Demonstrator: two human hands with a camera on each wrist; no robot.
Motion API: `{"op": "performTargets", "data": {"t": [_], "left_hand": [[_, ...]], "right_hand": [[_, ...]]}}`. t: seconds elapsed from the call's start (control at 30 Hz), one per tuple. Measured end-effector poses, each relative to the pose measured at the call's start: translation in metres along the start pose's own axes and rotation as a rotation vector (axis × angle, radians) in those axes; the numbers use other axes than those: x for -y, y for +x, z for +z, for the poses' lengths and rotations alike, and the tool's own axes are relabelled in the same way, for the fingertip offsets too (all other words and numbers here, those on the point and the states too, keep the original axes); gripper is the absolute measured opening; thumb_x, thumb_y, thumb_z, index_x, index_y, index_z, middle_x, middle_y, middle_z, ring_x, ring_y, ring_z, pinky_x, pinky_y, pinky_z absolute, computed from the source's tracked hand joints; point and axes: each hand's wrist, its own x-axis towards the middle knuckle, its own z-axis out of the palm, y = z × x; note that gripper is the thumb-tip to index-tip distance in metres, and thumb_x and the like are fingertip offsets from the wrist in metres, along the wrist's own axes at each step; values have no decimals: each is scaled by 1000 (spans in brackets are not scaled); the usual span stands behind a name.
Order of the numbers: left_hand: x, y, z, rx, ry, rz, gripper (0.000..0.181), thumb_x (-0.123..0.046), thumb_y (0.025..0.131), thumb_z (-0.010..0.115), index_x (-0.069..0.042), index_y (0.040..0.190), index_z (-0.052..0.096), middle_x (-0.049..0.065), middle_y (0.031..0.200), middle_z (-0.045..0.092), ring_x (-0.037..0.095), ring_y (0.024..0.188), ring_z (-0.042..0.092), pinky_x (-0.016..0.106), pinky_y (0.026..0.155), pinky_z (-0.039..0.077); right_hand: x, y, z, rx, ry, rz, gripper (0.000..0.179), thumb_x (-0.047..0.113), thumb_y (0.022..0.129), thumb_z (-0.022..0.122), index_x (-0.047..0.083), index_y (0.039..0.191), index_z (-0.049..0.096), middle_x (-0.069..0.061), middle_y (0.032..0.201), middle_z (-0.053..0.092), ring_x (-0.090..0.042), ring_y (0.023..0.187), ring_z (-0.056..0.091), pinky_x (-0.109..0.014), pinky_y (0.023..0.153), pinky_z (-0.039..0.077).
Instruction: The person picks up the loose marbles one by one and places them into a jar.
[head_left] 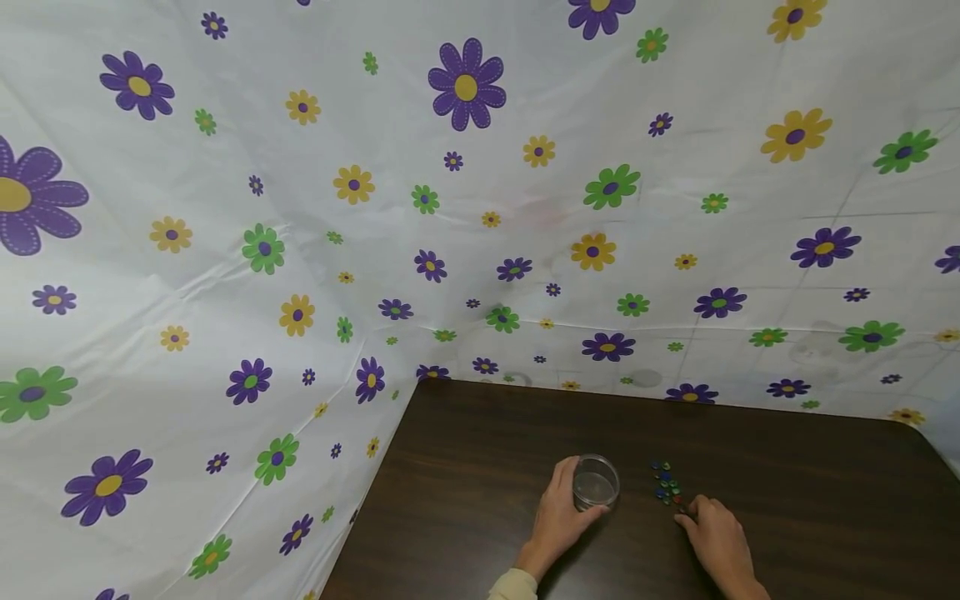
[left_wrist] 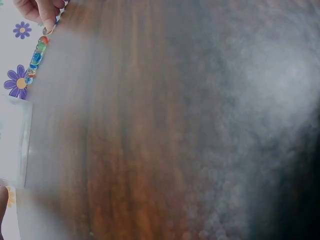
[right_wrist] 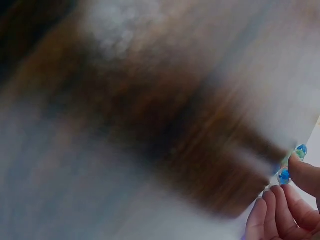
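Observation:
My left hand [head_left: 557,515] grips a clear round glass container [head_left: 596,483] on the table, thumb at its near side and fingers at its left. In the left wrist view only one edge of the container [left_wrist: 14,142] and a fingertip show. A cluster of glass marbles [head_left: 665,483], blue, green and red, lies right of the container. At the near end of the cluster, my right hand [head_left: 720,542] pinches a marble [left_wrist: 47,31] between thumb and forefinger. The right wrist view shows the thumb and fingertips beside a blue marble [right_wrist: 284,176]; the pinched one is largely hidden.
The dark wooden table [head_left: 510,433] reaches back to a white flower-printed sheet [head_left: 495,292] hanging behind it and along its left side. Both wrist views are mostly blurred table surface.

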Motion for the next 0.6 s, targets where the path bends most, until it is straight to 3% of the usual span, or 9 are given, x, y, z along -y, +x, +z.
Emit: {"op": "performTargets", "data": {"t": [0.4,0.6], "left_hand": [[-1,0,0,4,12,10,87,-34,78,93,-7,148,48,4,145,53,21,119,64,33,93,55],[-1,0,-1,6,16,11,87,-33,78,93,-5,148,48,5,145,53,22,118,64,34,92,55]], "right_hand": [[4,-2,-5,-12,25,30,16,0,90,75,-10,88,63,-9,73,55,-19,62,52,-38,56,44],[5,-4,-3,-125,79,-24,12,-5,86,77,-10,91,68,-7,74,59,-20,65,55,-33,56,44]]}}
